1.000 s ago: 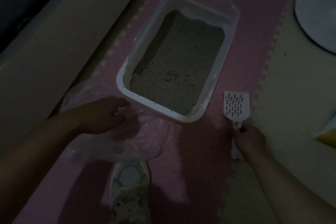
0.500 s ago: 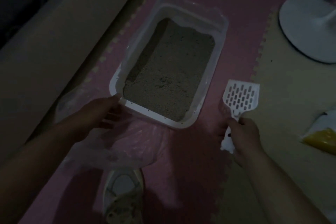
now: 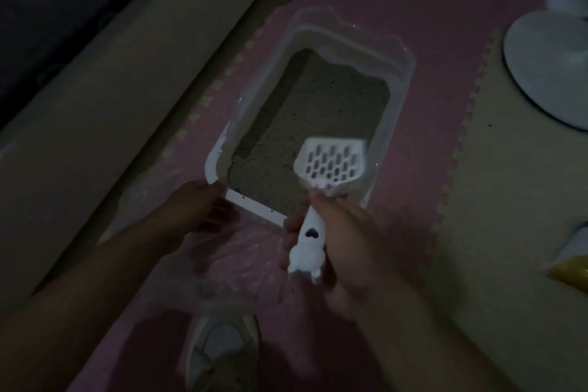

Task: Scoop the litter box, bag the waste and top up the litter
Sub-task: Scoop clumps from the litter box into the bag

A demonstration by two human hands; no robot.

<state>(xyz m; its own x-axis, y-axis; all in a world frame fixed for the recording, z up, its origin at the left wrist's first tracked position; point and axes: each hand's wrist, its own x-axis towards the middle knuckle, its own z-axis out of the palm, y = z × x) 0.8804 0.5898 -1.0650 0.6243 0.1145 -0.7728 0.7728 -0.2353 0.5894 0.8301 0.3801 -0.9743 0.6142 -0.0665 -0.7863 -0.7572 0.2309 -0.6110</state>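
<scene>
Dim head view of a floor laid with pink foam mat (image 3: pixel 445 41). Left hand (image 3: pixel 191 213), at 8 o'clock of the box (image 3: pixel 216 165), grips the box's near-left corner, fingers curled at the rim; beneath the hand lies a clear bag (image 3: pixel 229 261), spread flat on the mat and touching the box's near edge. The box, white-rimmed, holds grey litter (image 3: pixel 311 124) banked toward its far end. Right hand (image 3: pixel 343 242), at 6 o'clock of the box, is closed around the handle of a white slotted scoop (image 3: pixel 331 165); the scoop head is over the litter in the near-right corner, though contact with it cannot be told. A shoe (image 3: pixel 222 353) shows at bottom centre. At 3 o'clock, on a beige mat (image 3: pixel 509 232), stand a white round base (image 3: pixel 547 67) and a yellow packet (image 3: pixel 572 267).
</scene>
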